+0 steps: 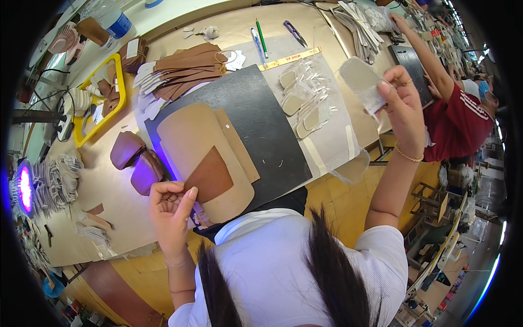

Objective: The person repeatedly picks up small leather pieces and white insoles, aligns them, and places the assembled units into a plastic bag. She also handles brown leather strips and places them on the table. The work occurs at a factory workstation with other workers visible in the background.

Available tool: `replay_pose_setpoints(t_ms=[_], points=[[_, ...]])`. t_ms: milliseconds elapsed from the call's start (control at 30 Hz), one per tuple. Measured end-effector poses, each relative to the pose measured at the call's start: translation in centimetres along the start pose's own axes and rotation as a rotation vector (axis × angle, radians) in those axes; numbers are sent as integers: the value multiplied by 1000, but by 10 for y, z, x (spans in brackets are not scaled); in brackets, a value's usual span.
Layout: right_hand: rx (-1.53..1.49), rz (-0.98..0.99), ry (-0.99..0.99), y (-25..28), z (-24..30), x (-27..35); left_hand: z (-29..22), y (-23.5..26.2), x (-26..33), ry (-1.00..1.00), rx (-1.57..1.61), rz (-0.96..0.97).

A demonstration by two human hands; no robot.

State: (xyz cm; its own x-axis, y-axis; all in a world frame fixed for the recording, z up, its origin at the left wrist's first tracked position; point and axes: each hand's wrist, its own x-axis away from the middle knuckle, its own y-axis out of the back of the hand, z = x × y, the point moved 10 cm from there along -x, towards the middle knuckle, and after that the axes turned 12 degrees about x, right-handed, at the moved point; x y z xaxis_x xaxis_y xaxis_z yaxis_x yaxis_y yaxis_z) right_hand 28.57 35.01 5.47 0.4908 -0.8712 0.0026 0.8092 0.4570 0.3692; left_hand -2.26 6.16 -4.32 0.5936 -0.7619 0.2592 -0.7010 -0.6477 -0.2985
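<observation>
Your left hand (170, 210) pinched the dark brown leather piece (208, 178), lower middle; your right hand (402, 106) gripped a flat grey oval insole (360, 79), upper right, well apart.

Shoe or leather-goods factory floor

Stacks of cut brown leather pieces (185, 68) cover the long workbench (109, 191), a black cutting mat (261, 120) lies near its front edge, and another worker (457, 117) sits at the right end.
</observation>
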Motion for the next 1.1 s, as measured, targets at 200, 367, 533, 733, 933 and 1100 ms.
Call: replay_pose_setpoints(t_ms=[200,367,533,733,933,1100], points=[[-148,91,4,-62,-4,-15,7,4,-12,122,51,-19],[-106,61,72,-67,13,-22,10,6,-20,140,22,48],[-106,22,106,-60,22,-20,11,4,-21,137,41,46],[-181,42,73,-84,22,-19,13,6,-21,173,76,5],[-276,224,21,-150,25,-17,23,7,-21,292,138,16],[-282,362,-34,-197,23,-11,27,7,-20,380,196,53]])
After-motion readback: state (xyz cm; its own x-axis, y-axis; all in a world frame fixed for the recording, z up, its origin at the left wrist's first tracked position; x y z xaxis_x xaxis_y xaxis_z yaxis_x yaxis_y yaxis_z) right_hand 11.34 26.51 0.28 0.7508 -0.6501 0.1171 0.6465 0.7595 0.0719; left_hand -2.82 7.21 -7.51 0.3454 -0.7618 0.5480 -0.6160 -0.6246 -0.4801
